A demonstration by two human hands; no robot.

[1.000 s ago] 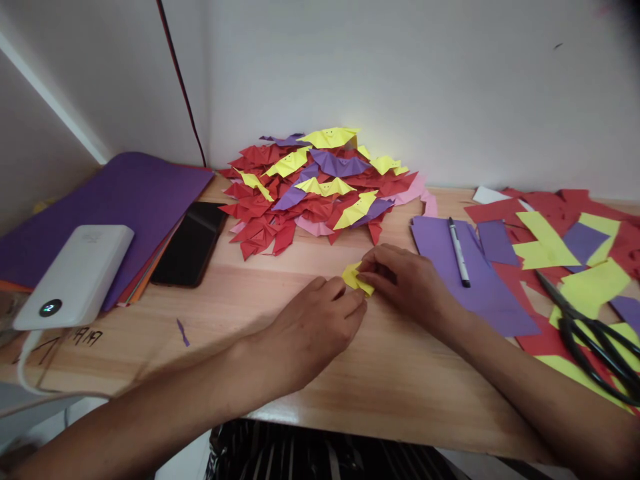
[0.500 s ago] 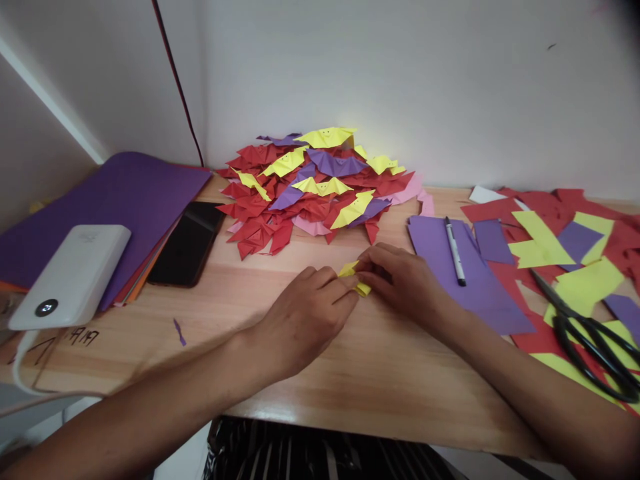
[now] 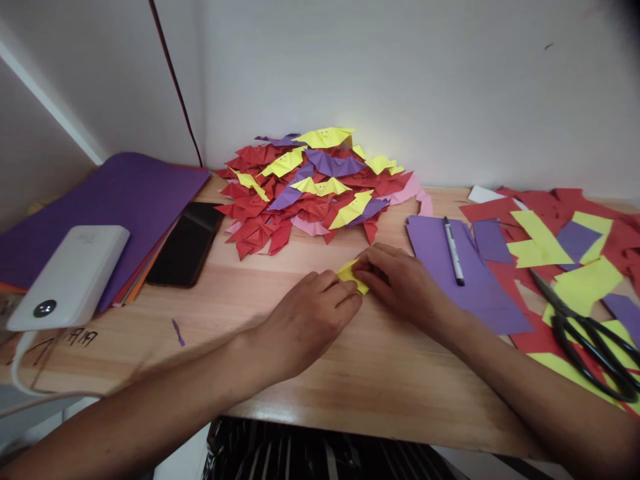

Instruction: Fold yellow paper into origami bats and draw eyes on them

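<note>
A small folded piece of yellow paper [image 3: 349,269] is between my two hands, low over the middle of the table. My left hand [image 3: 313,320] is closed on its near left side, with the fingertips partly hidden. My right hand [image 3: 397,277] pinches its right end between thumb and fingers. Behind them lies a heap of folded paper bats [image 3: 325,163] in red, yellow, purple and pink, several with small drawn faces. To the right of my right hand, a pen [image 3: 454,253] rests on a stack of purple paper [image 3: 485,307].
Black-handled scissors [image 3: 590,347] lie among coloured paper scraps [image 3: 583,287] on the right. On the left are a black phone [image 3: 185,243], purple sheets [image 3: 125,190] and a white power bank [image 3: 73,273] with a cable. A tiny purple scrap [image 3: 178,332] lies near my left forearm.
My left fingers have shifted slightly on the yellow paper, and a little more of its near edge shows. Both hands remain in almost the same place.
</note>
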